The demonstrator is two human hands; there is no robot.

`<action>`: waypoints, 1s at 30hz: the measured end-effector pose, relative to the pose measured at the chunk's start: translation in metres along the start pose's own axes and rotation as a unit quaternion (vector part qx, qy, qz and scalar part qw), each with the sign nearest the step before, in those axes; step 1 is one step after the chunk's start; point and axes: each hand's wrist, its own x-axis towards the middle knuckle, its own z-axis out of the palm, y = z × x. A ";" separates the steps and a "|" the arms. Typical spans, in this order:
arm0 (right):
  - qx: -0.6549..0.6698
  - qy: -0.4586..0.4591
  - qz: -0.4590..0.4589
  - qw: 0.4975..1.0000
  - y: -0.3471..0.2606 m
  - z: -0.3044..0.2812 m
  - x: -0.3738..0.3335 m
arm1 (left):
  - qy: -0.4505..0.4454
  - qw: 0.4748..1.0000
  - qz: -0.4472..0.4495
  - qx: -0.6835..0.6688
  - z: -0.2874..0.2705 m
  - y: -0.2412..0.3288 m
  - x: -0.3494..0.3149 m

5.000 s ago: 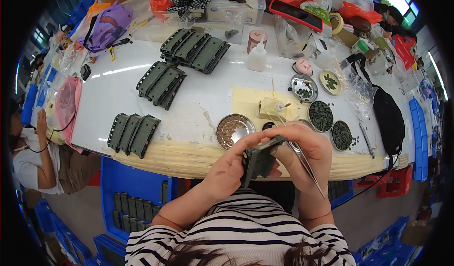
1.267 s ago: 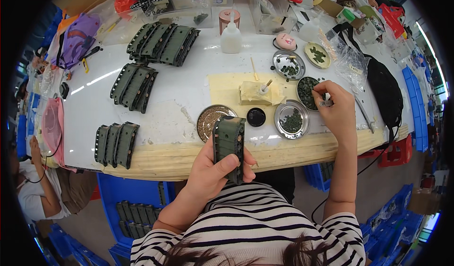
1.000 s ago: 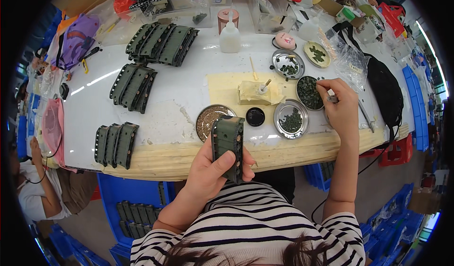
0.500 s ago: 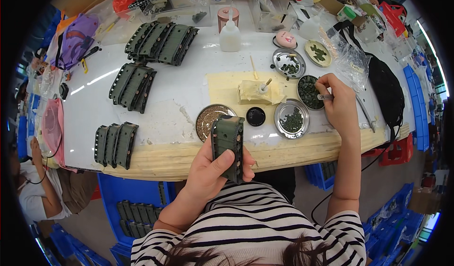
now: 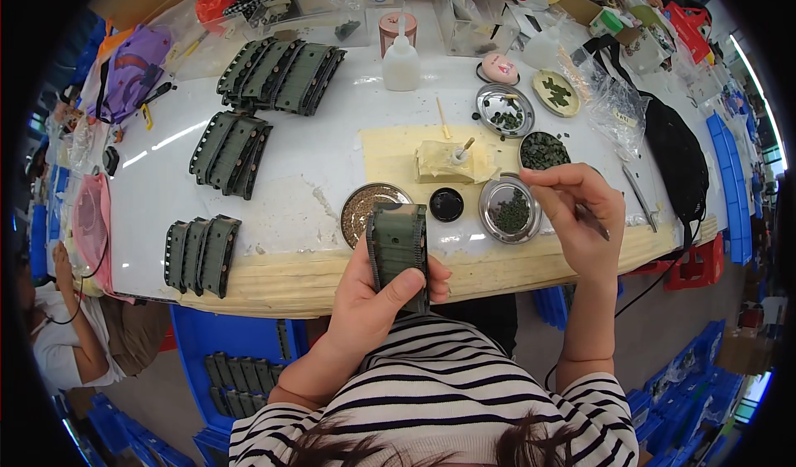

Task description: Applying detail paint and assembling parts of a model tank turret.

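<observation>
Dark-green curved block with toothed edges (image 5: 399, 243): gripped in left hand (image 5: 371, 305), at white table's (image 5: 290, 148) front edge

Left thumb lies across its face. Right hand (image 5: 584, 210) curls round slim grey metal tool (image 5: 594, 223); fingertip pinch unclear. Just left: round silver metal dish (image 5: 487, 208), green chips (image 5: 511, 213).

One held green piece (image 5: 398, 245); three tabletop clusters (image 5: 286, 77) (image 5: 230, 153) (image 5: 201, 255).

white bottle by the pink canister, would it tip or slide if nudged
The white bottle might tip if pushed high: it stands upright with a thin nozzle. It may slide readily, as the tabletop looks glossy.
</observation>
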 end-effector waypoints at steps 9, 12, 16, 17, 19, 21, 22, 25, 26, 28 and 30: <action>0.213 -0.044 -0.005 0.976 -0.021 0.045 -0.017 | -0.005 0.998 0.062 0.021 0.001 -0.005 -0.003; 0.151 -0.070 -0.045 0.985 -0.019 0.049 -0.017 | 0.000 0.996 0.084 0.015 0.001 -0.004 -0.003; 0.172 -0.087 0.004 0.981 -0.022 0.058 -0.025 | 0.033 0.995 0.094 0.017 0.004 -0.001 -0.003; 0.185 -0.084 0.013 0.979 -0.023 0.059 -0.026 | 0.047 0.993 0.109 0.020 0.008 0.002 -0.002; 0.178 -0.096 0.016 0.979 -0.026 0.058 -0.028 | 0.072 0.988 0.133 0.026 0.016 0.006 -0.001; 0.173 -0.092 0.008 0.981 -0.028 0.060 -0.030 | 0.084 0.985 0.149 0.029 0.019 0.007 0.000; 0.171 -0.082 -0.002 0.982 -0.030 0.062 -0.031 | 0.086 0.984 0.156 0.030 0.019 0.007 0.000; 0.116 -0.058 -0.133 0.983 -0.026 0.064 -0.027 | -0.003 0.988 0.107 0.115 0.000 0.002 -0.005; 0.089 -0.050 -0.192 0.976 -0.024 0.063 -0.025 | -0.013 0.986 0.106 0.127 0.000 0.001 -0.005; 0.076 -0.056 -0.180 0.979 -0.029 0.062 -0.026 | -0.033 0.983 0.103 0.150 0.001 0.003 -0.002; 0.064 -0.059 -0.173 0.981 -0.030 0.060 -0.027 | -0.016 0.989 0.069 0.129 0.003 0.000 -0.002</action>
